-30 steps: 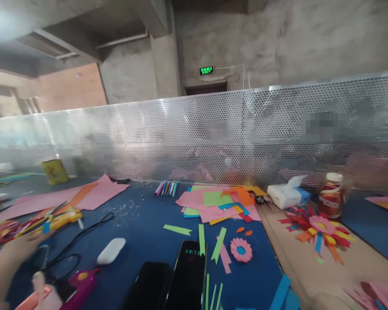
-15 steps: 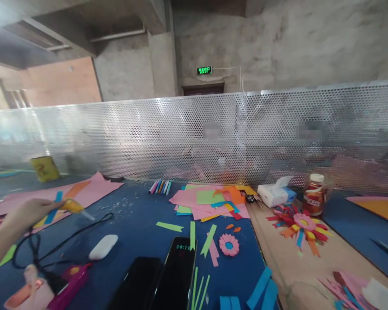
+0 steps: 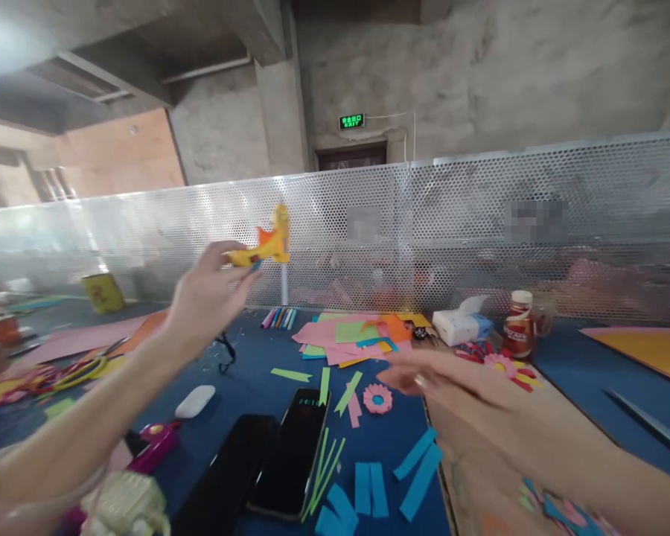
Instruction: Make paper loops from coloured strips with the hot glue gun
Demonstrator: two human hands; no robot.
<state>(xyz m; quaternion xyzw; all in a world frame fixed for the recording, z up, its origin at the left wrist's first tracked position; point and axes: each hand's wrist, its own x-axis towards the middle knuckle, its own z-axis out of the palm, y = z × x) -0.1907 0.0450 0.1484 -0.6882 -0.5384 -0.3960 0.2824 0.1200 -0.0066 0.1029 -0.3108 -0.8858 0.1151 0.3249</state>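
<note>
My left hand (image 3: 208, 295) is raised above the blue table and grips a yellow glue gun (image 3: 265, 247), whose nozzle points down and whose black cord (image 3: 224, 350) trails below. My right hand (image 3: 441, 383) reaches out over the table with fingers stretched flat and nothing in it, blurred by motion. Just beyond its fingertips lie a small pink paper flower (image 3: 377, 398) and a pile of coloured paper sheets (image 3: 351, 339).
Two dark phones (image 3: 293, 450) lie near me, with green strips (image 3: 327, 465) and blue strips (image 3: 391, 480) around them. A white mouse (image 3: 195, 402), markers (image 3: 279, 318), a tissue pack (image 3: 461, 326), a brown bottle (image 3: 518, 324) and a perforated metal screen (image 3: 480, 223) are about.
My left hand has lifted the glue gun from the table's left side up to the middle, in the air. My right hand has come into view, reaching forward and left.
</note>
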